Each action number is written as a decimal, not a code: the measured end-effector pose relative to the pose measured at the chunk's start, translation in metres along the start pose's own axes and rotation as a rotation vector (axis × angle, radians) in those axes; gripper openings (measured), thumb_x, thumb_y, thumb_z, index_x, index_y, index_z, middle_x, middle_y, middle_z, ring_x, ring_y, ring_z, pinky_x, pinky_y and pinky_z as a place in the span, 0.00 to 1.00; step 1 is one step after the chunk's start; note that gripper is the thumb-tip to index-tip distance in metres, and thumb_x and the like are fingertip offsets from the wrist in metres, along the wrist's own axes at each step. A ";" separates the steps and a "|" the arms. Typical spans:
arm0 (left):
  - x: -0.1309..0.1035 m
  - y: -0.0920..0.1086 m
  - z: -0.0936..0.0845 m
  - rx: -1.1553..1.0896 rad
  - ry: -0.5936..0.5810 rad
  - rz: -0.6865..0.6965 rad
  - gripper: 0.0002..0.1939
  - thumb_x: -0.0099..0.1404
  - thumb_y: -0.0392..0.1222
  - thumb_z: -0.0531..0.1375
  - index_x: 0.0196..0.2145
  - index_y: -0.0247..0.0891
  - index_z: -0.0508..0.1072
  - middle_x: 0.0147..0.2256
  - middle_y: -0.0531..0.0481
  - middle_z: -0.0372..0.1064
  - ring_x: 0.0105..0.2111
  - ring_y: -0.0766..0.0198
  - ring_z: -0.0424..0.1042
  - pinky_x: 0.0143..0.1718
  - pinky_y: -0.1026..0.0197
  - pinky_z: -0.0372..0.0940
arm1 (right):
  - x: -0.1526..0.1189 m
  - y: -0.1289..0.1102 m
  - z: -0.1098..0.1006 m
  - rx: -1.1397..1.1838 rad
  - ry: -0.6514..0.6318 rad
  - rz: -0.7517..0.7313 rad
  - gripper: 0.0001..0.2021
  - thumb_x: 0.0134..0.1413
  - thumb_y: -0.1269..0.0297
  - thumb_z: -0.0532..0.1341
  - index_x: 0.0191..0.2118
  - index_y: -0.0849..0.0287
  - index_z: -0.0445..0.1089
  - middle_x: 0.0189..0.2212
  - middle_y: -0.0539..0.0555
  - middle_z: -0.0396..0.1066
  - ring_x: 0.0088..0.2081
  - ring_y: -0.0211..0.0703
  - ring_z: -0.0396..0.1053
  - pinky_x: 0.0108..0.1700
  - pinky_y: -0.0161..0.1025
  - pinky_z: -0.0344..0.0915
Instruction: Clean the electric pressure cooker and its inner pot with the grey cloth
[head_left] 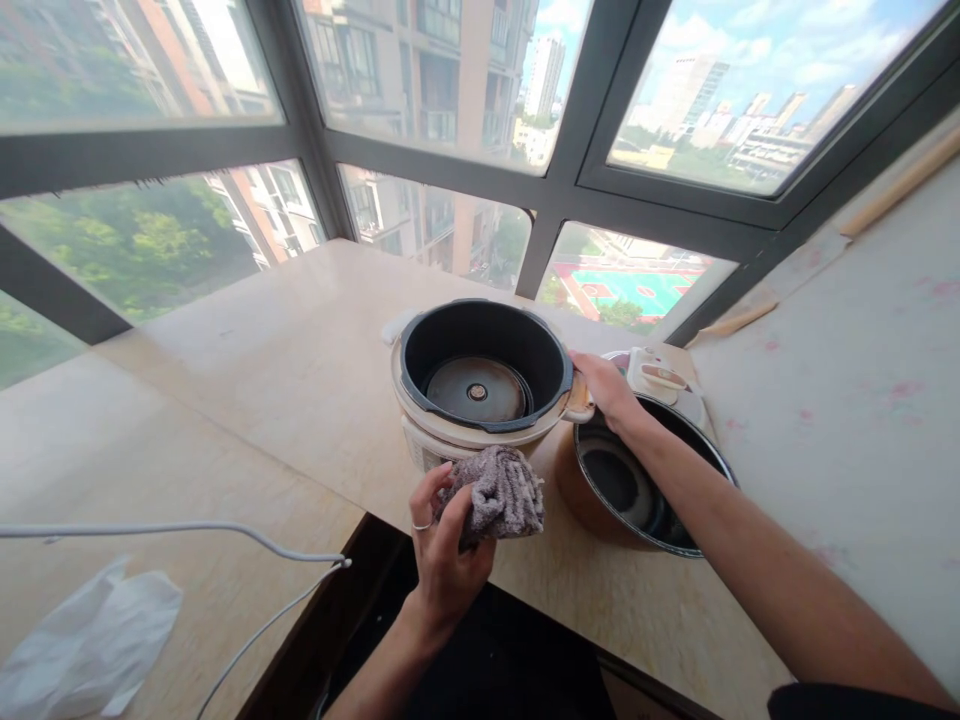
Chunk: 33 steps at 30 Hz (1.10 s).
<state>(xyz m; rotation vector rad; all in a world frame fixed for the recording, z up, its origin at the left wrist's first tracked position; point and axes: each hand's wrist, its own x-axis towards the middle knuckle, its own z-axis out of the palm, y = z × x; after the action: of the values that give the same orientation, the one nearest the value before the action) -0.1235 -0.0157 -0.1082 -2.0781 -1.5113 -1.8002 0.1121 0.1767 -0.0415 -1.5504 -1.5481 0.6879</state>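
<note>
A bunched grey-brown cloth (501,492) is gripped in my left hand (446,540), close to the front of an electric pressure cooker (469,437). The cooker stands lidless on the sill, with its dark inside and round heating plate (476,390) showing. My right hand (606,388) grasps the cooker's right side handle (579,398); some of its fingers are hidden. Under my right forearm sits the removed inner pot (574,480), brown outside and dark inside. A white lid (660,375) with a handle lies behind that pot.
White cables (225,527) run over the left part of the stone sill (247,400). A crumpled white paper (97,635) lies at the lower left. Grey-framed windows (442,150) rise behind the cooker, and a flowered wall (862,400) bounds the right side.
</note>
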 end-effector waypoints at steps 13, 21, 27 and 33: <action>0.087 -0.071 -0.059 0.384 -0.100 -0.311 0.48 0.61 0.42 0.63 0.73 0.38 0.46 0.62 0.35 0.62 0.60 0.43 0.66 0.58 0.44 0.66 | 0.003 -0.002 0.001 -0.027 -0.070 -0.053 0.17 0.59 0.54 0.52 0.21 0.53 0.63 0.25 0.53 0.71 0.39 0.51 0.68 0.48 0.43 0.62; 0.083 -0.044 -0.069 0.383 -0.265 -0.089 0.45 0.58 0.35 0.62 0.71 0.46 0.53 0.63 0.41 0.63 0.58 0.47 0.70 0.52 0.51 0.72 | 0.002 0.003 0.002 -0.001 -0.062 -0.058 0.17 0.57 0.52 0.52 0.22 0.53 0.64 0.27 0.54 0.73 0.36 0.50 0.68 0.43 0.43 0.63; 0.053 -0.010 -0.050 0.178 -0.290 0.069 0.46 0.57 0.32 0.62 0.70 0.45 0.52 0.62 0.38 0.62 0.60 0.46 0.68 0.55 0.49 0.70 | 0.001 0.002 0.003 0.030 -0.038 -0.027 0.17 0.56 0.50 0.54 0.22 0.54 0.66 0.28 0.54 0.74 0.38 0.51 0.69 0.43 0.43 0.64; 0.021 0.008 0.003 0.114 -0.100 0.144 0.39 0.57 0.34 0.65 0.65 0.43 0.60 0.59 0.33 0.62 0.56 0.44 0.70 0.51 0.47 0.71 | 0.001 0.001 0.003 0.056 -0.010 0.015 0.17 0.56 0.51 0.55 0.23 0.54 0.68 0.31 0.54 0.75 0.41 0.52 0.70 0.45 0.44 0.65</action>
<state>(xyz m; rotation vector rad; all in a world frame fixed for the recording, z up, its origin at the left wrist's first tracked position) -0.1181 -0.0053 -0.0889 -2.1890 -1.4079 -1.5473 0.1103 0.1780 -0.0440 -1.5209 -1.5131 0.7421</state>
